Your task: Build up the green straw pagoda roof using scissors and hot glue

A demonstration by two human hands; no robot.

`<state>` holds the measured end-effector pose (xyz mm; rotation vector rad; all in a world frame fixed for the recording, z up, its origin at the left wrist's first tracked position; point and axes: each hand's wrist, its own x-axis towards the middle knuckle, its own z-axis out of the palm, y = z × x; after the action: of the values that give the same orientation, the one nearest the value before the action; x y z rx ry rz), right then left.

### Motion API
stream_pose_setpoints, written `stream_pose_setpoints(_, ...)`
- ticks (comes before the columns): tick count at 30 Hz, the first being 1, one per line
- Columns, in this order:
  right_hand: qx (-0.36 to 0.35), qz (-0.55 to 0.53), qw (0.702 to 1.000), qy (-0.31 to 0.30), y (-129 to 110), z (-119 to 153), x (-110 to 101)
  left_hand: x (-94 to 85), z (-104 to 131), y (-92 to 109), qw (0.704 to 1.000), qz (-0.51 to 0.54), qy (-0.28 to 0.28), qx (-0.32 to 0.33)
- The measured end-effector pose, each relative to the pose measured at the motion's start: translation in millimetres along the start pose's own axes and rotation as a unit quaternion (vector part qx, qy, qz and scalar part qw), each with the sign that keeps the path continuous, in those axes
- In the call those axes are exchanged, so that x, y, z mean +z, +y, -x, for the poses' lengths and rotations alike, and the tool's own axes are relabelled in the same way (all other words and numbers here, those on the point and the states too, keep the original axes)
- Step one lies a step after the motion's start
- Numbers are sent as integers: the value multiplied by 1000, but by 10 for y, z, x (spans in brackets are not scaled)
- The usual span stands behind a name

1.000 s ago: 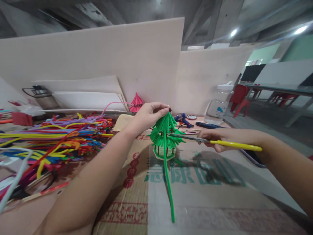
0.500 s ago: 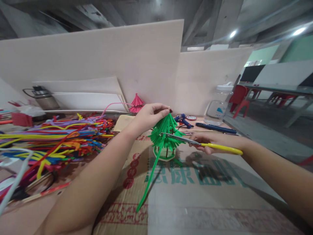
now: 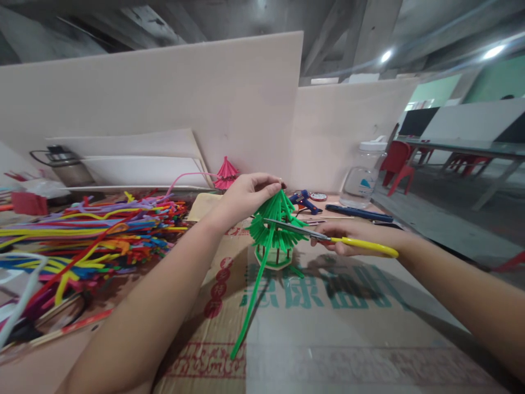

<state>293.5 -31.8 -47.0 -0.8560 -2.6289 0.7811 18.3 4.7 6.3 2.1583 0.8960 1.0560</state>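
A small model pavilion [image 3: 275, 232] with two tiers of green pipe-cleaner roof and brown posts stands on the cardboard [image 3: 311, 328]. My left hand [image 3: 256, 191] grips the tip of its roof, fingers closed around the top. One long green pipe cleaner [image 3: 251, 306] hangs from the roof toward me, its free end on the cardboard. In my right hand [image 3: 344, 232] is a pair of scissors [image 3: 365, 245] with yellow handles. Their blades lie across the front of the roof, beside the upper part of that pipe cleaner; whether they touch it is unclear.
A heap of coloured pipe cleaners [image 3: 123, 235] covers the left side. Behind stand a pink pavilion roof [image 3: 226, 175], a blue glue gun [image 3: 304, 201], a dark blue utility knife [image 3: 359, 212] and a clear water bottle [image 3: 363, 172]. A pale board [image 3: 164, 109] closes off the back.
The view has shifted slightly. Both hands keep their grips, and the scissors stay across the roof front with the long pipe cleaner still hanging.
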Motion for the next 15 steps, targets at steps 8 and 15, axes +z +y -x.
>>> stream_pose_setpoints(8, -16, 18, 1000, 16, 3, -20, -51, 5, 4, 3, 1000, -4, -2, 3)
stream_pose_setpoints(15, 96, 20, 995, 33, 10, -19, -24, 12, 10, 22, 1000, -10, 3, 1)
